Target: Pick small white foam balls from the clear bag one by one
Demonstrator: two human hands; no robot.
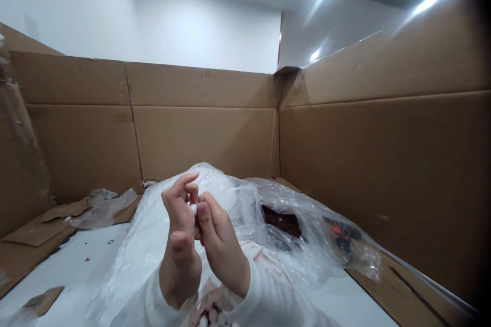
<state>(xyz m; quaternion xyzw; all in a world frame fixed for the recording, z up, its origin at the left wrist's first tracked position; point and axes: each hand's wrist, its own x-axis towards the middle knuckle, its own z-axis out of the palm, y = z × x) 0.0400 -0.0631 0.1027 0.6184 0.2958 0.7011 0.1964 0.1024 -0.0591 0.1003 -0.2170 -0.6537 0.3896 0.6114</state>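
Observation:
My left hand (pixel 181 235) is raised with its palm turned inward, thumb standing away and fingers loosely bent apart. Against it, my right hand (pixel 220 240) is closed in a pinch, thumb over the bent fingers. A small white rounded piece (pixel 193 208) pokes out at the right thumb tip and touches the left fingers; the rest of it is hidden. Below the wrists, several similar white round-ended pieces (pixel 213 318) lie in a pinkish wrapping, partly covered by the sleeves. Behind both hands spreads a white bundle in clear plastic (pixel 141 245).
Tall cardboard walls (pixel 207 133) surround the space. Clear plastic film (pixel 307 245) covers a dark brown item (pixel 282 219) and a red-and-black item (pixel 339 232) at right. Cardboard scraps (pixel 40 225) and crumpled plastic (pixel 103 209) lie at left, beside a white surface (pixel 86 250).

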